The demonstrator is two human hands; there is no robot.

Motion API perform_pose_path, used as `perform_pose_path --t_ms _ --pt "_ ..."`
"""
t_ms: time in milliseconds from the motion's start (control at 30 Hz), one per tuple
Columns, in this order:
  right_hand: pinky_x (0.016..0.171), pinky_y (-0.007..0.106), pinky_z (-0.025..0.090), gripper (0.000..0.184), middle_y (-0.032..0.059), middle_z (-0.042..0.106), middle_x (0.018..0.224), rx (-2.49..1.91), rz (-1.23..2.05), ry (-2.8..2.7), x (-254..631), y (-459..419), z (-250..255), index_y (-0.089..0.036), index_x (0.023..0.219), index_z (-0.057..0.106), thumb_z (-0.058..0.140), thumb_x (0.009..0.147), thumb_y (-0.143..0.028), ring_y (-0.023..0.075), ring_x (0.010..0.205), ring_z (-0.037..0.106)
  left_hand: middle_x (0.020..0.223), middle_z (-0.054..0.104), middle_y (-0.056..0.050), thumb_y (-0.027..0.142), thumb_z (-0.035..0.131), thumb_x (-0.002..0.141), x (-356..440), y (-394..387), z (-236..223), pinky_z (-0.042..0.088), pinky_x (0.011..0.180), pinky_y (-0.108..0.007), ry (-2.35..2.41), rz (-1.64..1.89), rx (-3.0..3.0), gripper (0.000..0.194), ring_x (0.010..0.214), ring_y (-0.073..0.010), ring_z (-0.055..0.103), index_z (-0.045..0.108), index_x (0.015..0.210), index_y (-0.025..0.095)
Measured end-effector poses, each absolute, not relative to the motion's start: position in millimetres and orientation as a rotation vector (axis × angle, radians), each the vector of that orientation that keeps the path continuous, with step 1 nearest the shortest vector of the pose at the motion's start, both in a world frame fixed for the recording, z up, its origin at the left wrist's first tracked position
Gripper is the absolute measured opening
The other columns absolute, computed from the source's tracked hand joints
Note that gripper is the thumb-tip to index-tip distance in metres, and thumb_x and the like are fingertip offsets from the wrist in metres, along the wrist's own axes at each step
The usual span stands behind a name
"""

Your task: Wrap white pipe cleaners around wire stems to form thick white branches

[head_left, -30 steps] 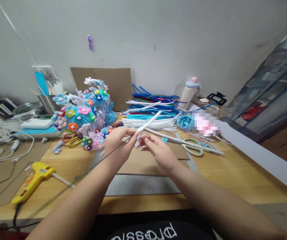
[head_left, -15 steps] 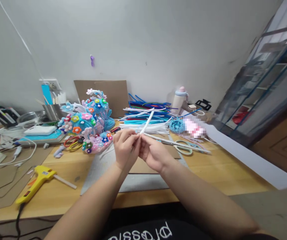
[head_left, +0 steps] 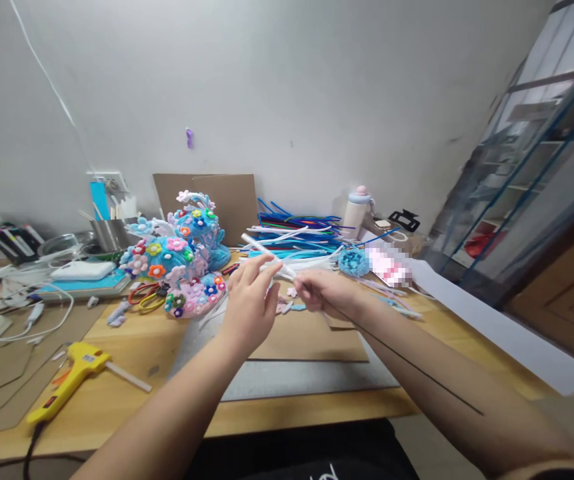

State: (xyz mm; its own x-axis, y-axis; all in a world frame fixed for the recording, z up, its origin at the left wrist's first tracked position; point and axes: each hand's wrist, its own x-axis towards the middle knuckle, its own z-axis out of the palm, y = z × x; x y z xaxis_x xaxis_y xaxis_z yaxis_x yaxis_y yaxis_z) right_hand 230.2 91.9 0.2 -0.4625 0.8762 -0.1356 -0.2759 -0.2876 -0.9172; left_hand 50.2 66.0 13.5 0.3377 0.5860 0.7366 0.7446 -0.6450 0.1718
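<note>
My right hand (head_left: pixel 324 291) is closed around a white fuzzy stem (head_left: pixel 257 244), which looks like a pipe cleaner and points up and to the left. From the same fist a thin dark rod or wire (head_left: pixel 417 362) runs back over my right forearm. My left hand (head_left: pixel 251 300) is beside the stem with its fingers stretched and apart; whether a fingertip touches the stem I cannot tell. Below the hands lie brown cardboard (head_left: pixel 311 340) and a grey mat (head_left: pixel 307 383). Small pink and blue pieces (head_left: pixel 291 305) show between the hands.
Bundled pipe cleaners (head_left: pixel 297 230) are stacked against the wall. Flower-covered fuzzy pieces (head_left: pixel 177 257) stand at the left, and a yellow glue gun (head_left: pixel 74 380) lies nearer. A bottle (head_left: pixel 357 210), a blue fuzzy ball (head_left: pixel 354 262) and a white sheet (head_left: pixel 497 327) are to the right.
My hands have come apart; the left has opened. The white stem has swung from leaning right to leaning left, and the dark rod now shows along my right forearm. The view has shifted slightly.
</note>
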Motion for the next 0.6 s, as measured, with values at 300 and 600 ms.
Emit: perform_pose_path --t_ms 300,600 --pt "0.039 0.019 0.019 0.027 -0.0051 0.042 0.051 -0.728 2.169 -1.373 235.7 15.5 7.2 -0.011 0.076 0.062 0.053 0.087 -0.034 0.0044 0.041 0.028 0.073 0.064 -0.003 0.019 0.047 0.091 28.0 31.2 19.5 0.037 0.062 -0.028 -0.701 -0.932 -3.034 0.016 0.067 -0.0155 0.054 0.063 0.091 0.018" --pt "0.044 0.018 0.025 0.015 -0.0055 0.045 0.055 -1.014 2.157 -1.926 241.0 34.8 25.7 -0.014 0.076 0.061 0.059 0.079 -0.029 0.0047 0.047 0.035 0.075 0.065 0.0 0.013 0.044 0.09 15.0 22.6 16.0 0.032 0.059 -0.029 -0.546 -0.68 -3.079 0.018 0.066 -0.0145 0.053 0.06 0.093 0.019"
